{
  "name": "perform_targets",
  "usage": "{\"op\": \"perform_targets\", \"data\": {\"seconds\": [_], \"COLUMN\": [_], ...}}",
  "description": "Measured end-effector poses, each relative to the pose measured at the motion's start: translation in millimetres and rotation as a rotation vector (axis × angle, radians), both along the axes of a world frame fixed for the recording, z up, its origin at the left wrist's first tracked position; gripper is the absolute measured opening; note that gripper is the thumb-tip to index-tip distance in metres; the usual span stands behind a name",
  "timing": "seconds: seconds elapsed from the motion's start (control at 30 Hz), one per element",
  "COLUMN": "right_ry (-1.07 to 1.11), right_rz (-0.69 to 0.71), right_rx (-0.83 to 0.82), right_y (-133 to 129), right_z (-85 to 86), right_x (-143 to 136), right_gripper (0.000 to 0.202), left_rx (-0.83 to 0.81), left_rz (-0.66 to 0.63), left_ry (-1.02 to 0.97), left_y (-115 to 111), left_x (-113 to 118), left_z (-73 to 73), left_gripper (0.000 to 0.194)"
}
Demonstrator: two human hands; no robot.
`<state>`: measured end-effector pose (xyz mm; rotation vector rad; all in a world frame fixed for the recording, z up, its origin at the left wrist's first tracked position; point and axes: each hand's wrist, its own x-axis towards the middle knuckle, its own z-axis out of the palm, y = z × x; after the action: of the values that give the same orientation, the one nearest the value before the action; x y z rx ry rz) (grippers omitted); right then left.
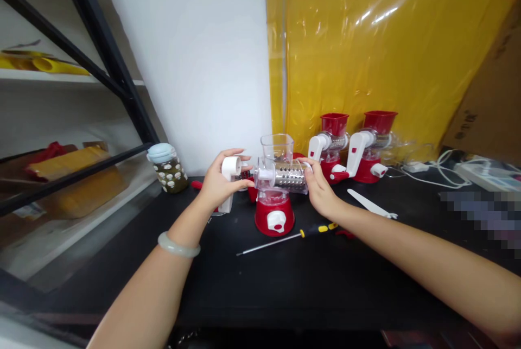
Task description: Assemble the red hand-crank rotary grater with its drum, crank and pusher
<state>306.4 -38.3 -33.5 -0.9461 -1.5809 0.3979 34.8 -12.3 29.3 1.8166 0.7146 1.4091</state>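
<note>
Black tabletop (pixel 285 284) ran under both arms, with a white wall and a yellow plastic sheet (pixel 386 39) at the far side. Left hand (pixel 220 181) was curled around a white crank handle (pixel 228 186), fingers wrapped over its top, thumb underneath. Right hand (pixel 319 189) was cupped against the right end of a perforated metal drum (pixel 290 176), fingertips on its rim, palm partly open. Drum sat level in the clear housing of a rotary grater (pixel 274 197), which stood upright on its red base at the table's middle, between the two hands; a clear hopper rose on top. Pale bangle (pixel 178 246) ringed the left wrist. Just near of the grater lay a screwdriver (pixel 285 236) with a yellow and black grip. Right of that hand lay a white flat tool (pixel 370 205). Farther right stood two more red graters (pixel 354 148), side by side. Far left, a patterned jar (pixel 166 167) with a pale blue lid stood beside the black shelf frame (pixel 106 50).
</note>
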Motion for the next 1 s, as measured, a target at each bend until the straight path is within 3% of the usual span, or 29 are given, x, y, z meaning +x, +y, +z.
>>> {"op": "perform_targets", "data": {"seconds": [0.1,0.23,0.43,0.63,0.77,1.0], "right_ry": [0.034,0.025,0.092,0.133,0.121,0.233], "right_rz": [0.032,0.181,0.300,0.356,0.324,0.360], "right_rx": [-0.060,-0.199,-0.323,-0.318,-0.334,-0.313], "right_y": [7,12,-4,-12,-10,-17], "right_z": [-5.2,-9.5,-2.2,13.9,22.1,25.9], "right_x": [-3,6,26,23,22,20], "right_gripper": [0.066,0.079,0.076,0.072,0.063,0.053], "left_rx": [0.017,0.047,0.046,0.038,0.039,0.056], "left_rz": [-0.018,-0.027,-0.051,-0.033,-0.030,-0.050], "left_ry": [0.020,0.032,0.023,0.033,0.045,0.038], "left_y": [0,-1,-3,-4,-4,-1], "left_x": [6,8,8,9,9,7], "left_z": [-5.8,-8.2,-7.2,-6.3,-6.4,-8.4], "left_gripper": [0.084,0.082,0.079,0.079,0.078,0.077]}}
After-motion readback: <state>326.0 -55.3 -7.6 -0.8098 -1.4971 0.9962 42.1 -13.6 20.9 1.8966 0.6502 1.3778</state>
